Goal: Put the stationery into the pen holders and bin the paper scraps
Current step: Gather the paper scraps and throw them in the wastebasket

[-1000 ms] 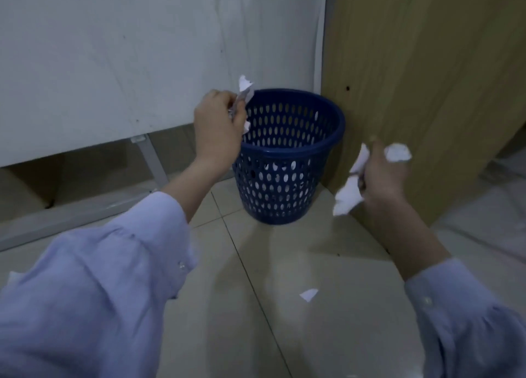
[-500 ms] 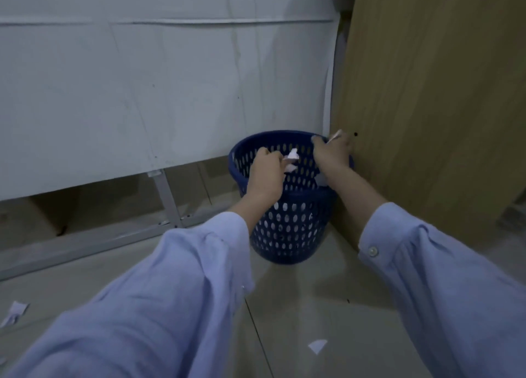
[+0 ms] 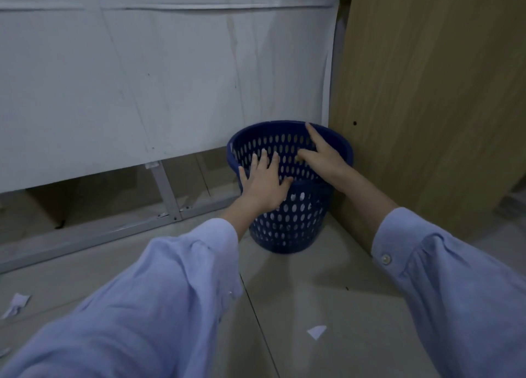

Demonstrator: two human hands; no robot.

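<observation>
Blue perforated waste bin (image 3: 287, 224) standing upright in the corner, mouth up, under my hands.

My left hand (image 3: 263, 185) is spread flat over its near rim; my right hand (image 3: 323, 158) is open above the mouth, forefinger pointing away. Both are empty. One white paper scrap (image 3: 316, 331) lies on the floor tiles (image 3: 341, 306) between my sleeves, another (image 3: 17, 303) far left.

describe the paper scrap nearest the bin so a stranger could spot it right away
Start at the blue bin in the corner by the wooden panel. Come toward the camera across the floor tiles: the scrap is a small white triangle lying alone, unlike the crumpled scraps far left.
</observation>
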